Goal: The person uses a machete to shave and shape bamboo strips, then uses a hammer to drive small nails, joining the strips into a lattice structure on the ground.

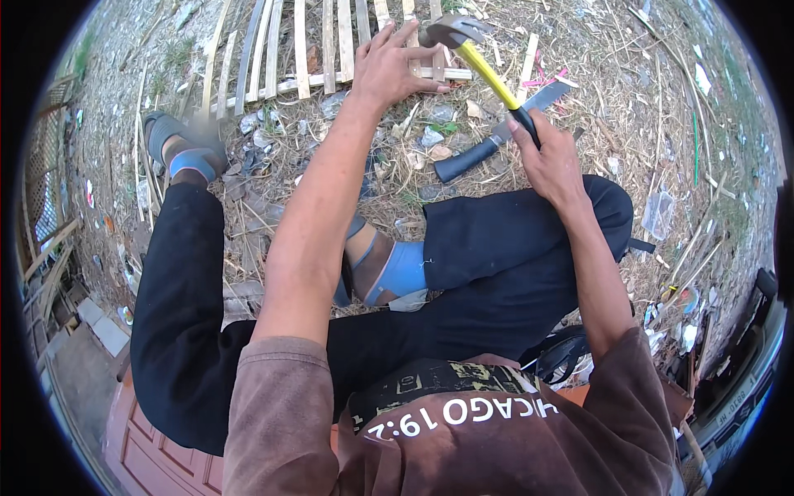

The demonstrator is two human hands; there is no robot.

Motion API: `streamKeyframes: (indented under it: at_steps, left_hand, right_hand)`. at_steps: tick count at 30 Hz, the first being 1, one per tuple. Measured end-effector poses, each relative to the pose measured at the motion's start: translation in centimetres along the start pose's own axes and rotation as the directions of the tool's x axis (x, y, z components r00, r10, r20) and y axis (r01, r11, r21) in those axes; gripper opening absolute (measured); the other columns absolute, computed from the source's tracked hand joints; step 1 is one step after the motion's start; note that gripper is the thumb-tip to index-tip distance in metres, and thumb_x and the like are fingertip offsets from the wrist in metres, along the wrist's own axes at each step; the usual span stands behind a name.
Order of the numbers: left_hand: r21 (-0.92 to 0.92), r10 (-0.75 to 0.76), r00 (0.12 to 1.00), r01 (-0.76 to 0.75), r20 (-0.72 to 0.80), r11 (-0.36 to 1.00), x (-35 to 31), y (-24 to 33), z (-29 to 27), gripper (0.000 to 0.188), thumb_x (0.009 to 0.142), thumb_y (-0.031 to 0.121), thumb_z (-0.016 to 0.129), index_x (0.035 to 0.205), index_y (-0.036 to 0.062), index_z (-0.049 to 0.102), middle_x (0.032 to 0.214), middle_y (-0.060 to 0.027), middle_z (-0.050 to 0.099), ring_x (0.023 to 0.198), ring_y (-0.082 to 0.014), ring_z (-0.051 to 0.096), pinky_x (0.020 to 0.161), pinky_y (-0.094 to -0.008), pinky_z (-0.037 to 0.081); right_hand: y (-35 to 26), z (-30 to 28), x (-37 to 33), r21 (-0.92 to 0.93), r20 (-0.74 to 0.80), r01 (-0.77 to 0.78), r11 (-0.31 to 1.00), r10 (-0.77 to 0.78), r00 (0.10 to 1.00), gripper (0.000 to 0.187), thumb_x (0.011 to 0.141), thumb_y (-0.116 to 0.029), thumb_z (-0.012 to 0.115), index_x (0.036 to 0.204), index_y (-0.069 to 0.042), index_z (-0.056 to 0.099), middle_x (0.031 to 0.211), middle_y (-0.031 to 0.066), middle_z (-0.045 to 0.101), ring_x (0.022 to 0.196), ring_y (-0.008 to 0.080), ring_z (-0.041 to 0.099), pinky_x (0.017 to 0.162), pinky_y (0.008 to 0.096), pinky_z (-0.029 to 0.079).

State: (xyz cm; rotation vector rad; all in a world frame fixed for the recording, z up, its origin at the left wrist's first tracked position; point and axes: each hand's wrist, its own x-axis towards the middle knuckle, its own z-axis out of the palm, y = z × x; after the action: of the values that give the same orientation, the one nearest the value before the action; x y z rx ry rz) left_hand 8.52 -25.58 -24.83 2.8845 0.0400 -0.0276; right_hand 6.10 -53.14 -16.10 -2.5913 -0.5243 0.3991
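Observation:
My right hand (549, 161) grips the black lower end of a claw hammer (494, 76) with a yellow-and-black handle. The hammer's metal head is raised at the top of the view, close beside the fingertips of my left hand (395, 68). That left hand has its fingers spread over the lower right end of a panel of pale wooden slats (328, 50), near its crosspiece. Whether a nail is under the fingers cannot be made out. Below the hammer, a broad-bladed cutting tool (467, 160) with a black handle lies on the ground, blade pointing up and right.
Dry grass, stones and litter cover the ground around my bent legs. Pink strips (542, 74) lie by the blade. A clear plastic container (658, 216) sits at the right. A reddish panelled board (161, 442) is at the lower left, and a vehicle (748, 388) stands at the right rim.

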Motion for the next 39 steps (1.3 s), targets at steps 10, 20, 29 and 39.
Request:
streamKeyframes:
  at_steps: [10, 20, 29, 39]
  left_hand:
    - [-0.062, 0.046, 0.996, -0.051, -0.079, 0.997, -0.6, -0.1, 0.3, 0.075, 0.056, 0.067, 0.083, 0.125, 0.0429, 0.066, 0.155, 0.0011, 0.041, 0.146, -0.0278, 0.031, 0.117, -0.0497, 0.025]
    - [-0.06, 0.057, 0.995, -0.062, -0.077, 0.996, -1.3, -0.4, 0.6, 0.073, 0.059, 0.062, 0.084, 0.126, 0.0423, 0.066, 0.157, 0.0023, 0.038, 0.146, -0.0284, 0.029, 0.118, -0.0508, 0.024]
    - [-0.077, 0.075, 0.997, -0.076, -0.006, 0.994, -1.5, -0.6, -0.4, 0.086, 0.057, 0.063, 0.084, 0.135, 0.0358, 0.059, 0.158, -0.0021, 0.035, 0.148, -0.0291, 0.026, 0.118, -0.052, 0.023]
    - [0.082, 0.104, 0.994, -0.106, 0.035, 0.991, -5.0, -5.4, -3.6, 0.074, 0.076, 0.041, 0.078, 0.142, 0.0267, 0.047, 0.152, 0.0015, 0.041, 0.142, -0.031, 0.033, 0.108, -0.0642, 0.034]
  right_hand:
    - [0.1, 0.3, 0.4, 0.281, -0.014, -0.011, 0.96, 0.015, 1.0, 0.035, 0.098, -0.041, 0.057, 0.096, -0.006, 0.061, 0.064, 0.0201, 0.061, 0.06, 0.0402, 0.062, 0.058, 0.0494, 0.045]
    - [0.8, 1.2, 0.1, 0.575, -0.217, 0.097, 0.812, 0.038, 0.975, 0.027, 0.101, -0.029, 0.058, 0.1, -0.002, 0.061, 0.055, 0.0074, 0.048, 0.049, 0.013, 0.044, 0.05, 0.0323, 0.038]
    - [1.3, 2.3, -0.3, 0.268, -0.058, -0.155, 0.951, 0.177, 0.982, 0.03, 0.098, -0.035, 0.057, 0.099, -0.005, 0.062, 0.062, 0.02, 0.06, 0.06, 0.0389, 0.063, 0.06, 0.0479, 0.045]
    - [2.5, 3.0, -0.2, 0.342, -0.096, -0.183, 0.922, 0.228, 0.969, 0.035, 0.097, -0.036, 0.058, 0.098, -0.002, 0.063, 0.07, 0.0212, 0.063, 0.068, 0.038, 0.063, 0.065, 0.047, 0.046]
